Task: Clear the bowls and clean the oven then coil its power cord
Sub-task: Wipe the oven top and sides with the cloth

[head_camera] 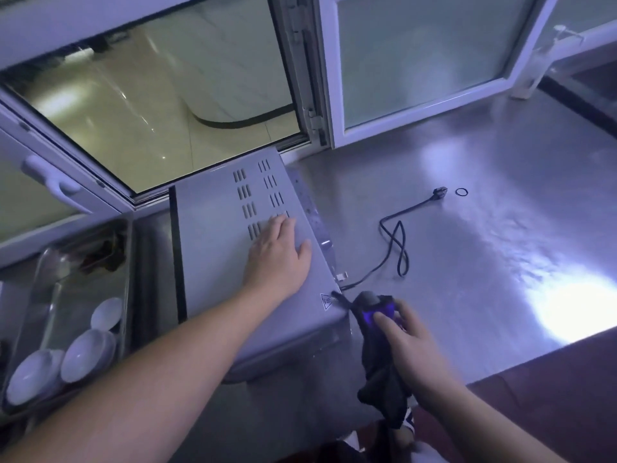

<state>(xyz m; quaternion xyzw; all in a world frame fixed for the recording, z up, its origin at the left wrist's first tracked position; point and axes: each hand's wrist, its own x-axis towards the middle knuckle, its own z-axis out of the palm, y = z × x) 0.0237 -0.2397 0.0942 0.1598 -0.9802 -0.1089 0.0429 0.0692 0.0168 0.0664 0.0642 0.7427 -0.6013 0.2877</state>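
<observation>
The oven (233, 255) sits on a steel counter (484, 228) with its grey vented top facing up, its far end close to an open window (160, 105) and its near corner by the counter's front edge. The left hand (278, 253) lies flat on the oven's top, fingers straight and spread over the vent slots, holding nothing. The right hand (405, 342) is just off the oven's near right corner, its fingers curled round a dark cloth (380, 372) that is bunched at the top against the oven's edge and hangs down below the hand past the counter front. The power cord (395, 243) leaves the oven's right side near that corner and runs loose across the counter, doubling into a narrow loop before stretching away to its plug (440, 192), which lies flat well apart from the oven. Just beside the plug is a small black ring (461, 192). To the left of the oven a metal tray (50, 269) holds three white bowls (88, 355) tipped against one another toward its near end, with some dark items, too blurred to tell, at its far end. Behind the counter to the right stands a frosted glass pane (424, 58) in a white frame
</observation>
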